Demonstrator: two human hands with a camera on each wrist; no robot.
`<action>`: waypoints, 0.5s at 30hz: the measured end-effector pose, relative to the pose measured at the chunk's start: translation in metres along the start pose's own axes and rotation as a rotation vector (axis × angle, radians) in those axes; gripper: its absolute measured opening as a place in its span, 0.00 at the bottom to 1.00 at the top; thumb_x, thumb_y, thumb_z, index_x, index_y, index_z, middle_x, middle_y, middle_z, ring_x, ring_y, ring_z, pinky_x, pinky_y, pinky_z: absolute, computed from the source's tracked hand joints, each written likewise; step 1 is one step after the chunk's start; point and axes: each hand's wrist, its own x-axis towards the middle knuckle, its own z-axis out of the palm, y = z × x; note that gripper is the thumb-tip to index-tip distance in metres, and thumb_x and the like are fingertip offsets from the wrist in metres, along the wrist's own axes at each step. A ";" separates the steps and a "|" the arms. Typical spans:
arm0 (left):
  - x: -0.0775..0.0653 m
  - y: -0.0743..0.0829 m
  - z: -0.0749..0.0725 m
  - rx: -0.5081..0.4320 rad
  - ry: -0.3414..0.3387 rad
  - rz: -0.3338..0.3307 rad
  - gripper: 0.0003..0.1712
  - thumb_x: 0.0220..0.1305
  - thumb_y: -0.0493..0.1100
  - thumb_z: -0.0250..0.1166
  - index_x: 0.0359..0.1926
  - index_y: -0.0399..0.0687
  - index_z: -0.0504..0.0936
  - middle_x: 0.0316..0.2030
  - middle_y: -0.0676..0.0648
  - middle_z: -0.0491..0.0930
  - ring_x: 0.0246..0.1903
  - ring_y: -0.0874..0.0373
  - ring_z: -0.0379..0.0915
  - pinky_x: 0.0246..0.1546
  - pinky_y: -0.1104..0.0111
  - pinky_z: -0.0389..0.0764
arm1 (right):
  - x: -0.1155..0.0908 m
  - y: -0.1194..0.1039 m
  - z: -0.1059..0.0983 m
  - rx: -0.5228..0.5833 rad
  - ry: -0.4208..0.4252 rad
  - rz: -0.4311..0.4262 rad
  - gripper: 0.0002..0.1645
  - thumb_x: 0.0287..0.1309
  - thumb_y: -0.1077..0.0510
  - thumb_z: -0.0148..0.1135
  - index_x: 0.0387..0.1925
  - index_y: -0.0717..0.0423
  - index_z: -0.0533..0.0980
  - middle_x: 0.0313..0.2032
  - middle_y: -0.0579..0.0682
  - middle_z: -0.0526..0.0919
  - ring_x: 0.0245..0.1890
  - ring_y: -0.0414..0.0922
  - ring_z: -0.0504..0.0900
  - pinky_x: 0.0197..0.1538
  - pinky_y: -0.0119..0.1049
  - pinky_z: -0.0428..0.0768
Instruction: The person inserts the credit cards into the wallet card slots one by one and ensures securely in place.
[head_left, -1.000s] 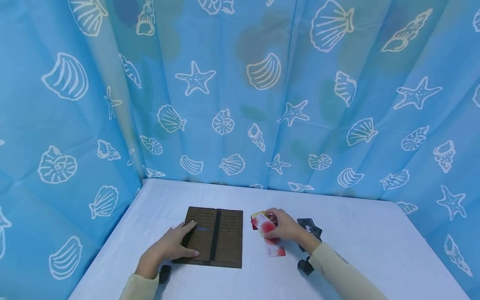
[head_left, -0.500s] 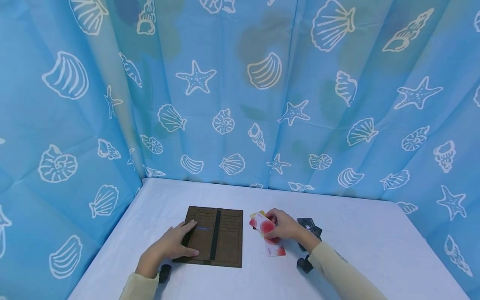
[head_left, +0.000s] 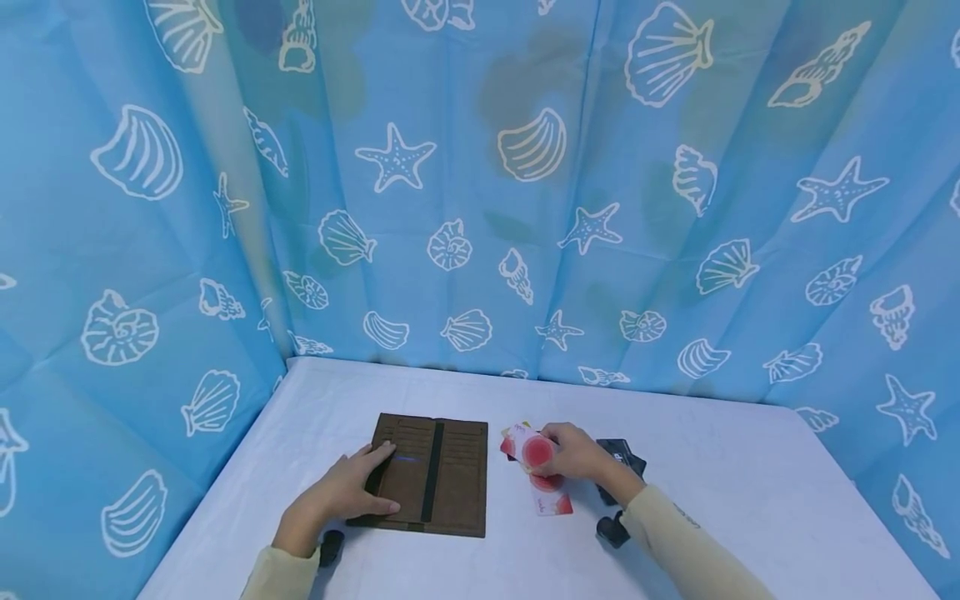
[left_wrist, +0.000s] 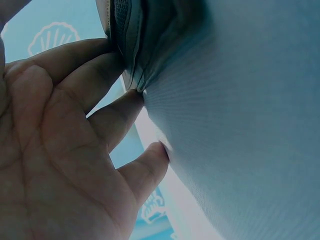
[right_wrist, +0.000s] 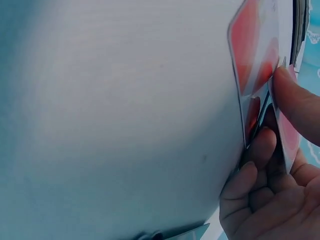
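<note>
A brown long wallet lies spread flat, with card slots on both halves and a dark strap down the middle. My left hand rests on its left half, fingers extended and apart; the left wrist view shows fingertips at the wallet's edge. Right of the wallet, my right hand pinches a white card with red circles between thumb and fingers. In the right wrist view this card stands on edge. Beneath it lie a similar red-and-white card and a yellow-edged card, mostly covered.
Several black cards lie overlapped behind the right wrist, partly hidden by it. Black wrist devices show under the right forearm and beside the left sleeve. A blue shell-print curtain borders the white table.
The pinched card has tilted slightly and now hides more of the yellow-edged card behind it. My left hand and the wallet have stayed in place.
</note>
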 end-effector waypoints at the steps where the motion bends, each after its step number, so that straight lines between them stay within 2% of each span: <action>1: 0.001 0.001 -0.001 -0.003 0.003 -0.003 0.54 0.46 0.53 0.80 0.72 0.44 0.65 0.72 0.35 0.62 0.71 0.30 0.53 0.70 0.34 0.52 | 0.000 0.000 -0.002 0.000 0.006 -0.009 0.27 0.44 0.54 0.80 0.46 0.51 0.77 0.43 0.48 0.80 0.43 0.45 0.77 0.46 0.44 0.86; 4: 0.004 0.002 -0.004 0.001 0.008 -0.003 0.54 0.46 0.53 0.80 0.72 0.45 0.65 0.72 0.35 0.62 0.71 0.29 0.52 0.69 0.33 0.54 | 0.001 -0.001 -0.007 0.010 0.017 -0.024 0.24 0.48 0.55 0.77 0.47 0.52 0.78 0.43 0.49 0.81 0.43 0.45 0.77 0.47 0.45 0.86; 8: 0.006 0.004 -0.007 0.003 0.014 -0.010 0.55 0.46 0.54 0.80 0.72 0.46 0.65 0.72 0.35 0.62 0.71 0.27 0.52 0.68 0.33 0.55 | 0.003 -0.002 -0.010 0.001 0.051 -0.004 0.31 0.52 0.55 0.75 0.57 0.58 0.75 0.49 0.52 0.80 0.49 0.49 0.78 0.50 0.47 0.86; 11: 0.006 0.003 -0.006 0.000 0.015 -0.014 0.54 0.46 0.54 0.80 0.72 0.46 0.65 0.72 0.35 0.62 0.71 0.27 0.52 0.68 0.33 0.55 | 0.005 -0.001 -0.011 0.003 0.089 0.001 0.32 0.53 0.55 0.74 0.59 0.60 0.74 0.50 0.54 0.80 0.52 0.50 0.79 0.49 0.47 0.86; 15: 0.005 -0.001 -0.003 0.004 0.001 -0.009 0.55 0.45 0.54 0.80 0.72 0.45 0.65 0.71 0.34 0.63 0.71 0.28 0.54 0.69 0.33 0.54 | 0.003 0.001 -0.012 0.044 0.101 -0.015 0.24 0.55 0.56 0.73 0.53 0.58 0.77 0.45 0.51 0.82 0.44 0.45 0.81 0.46 0.43 0.87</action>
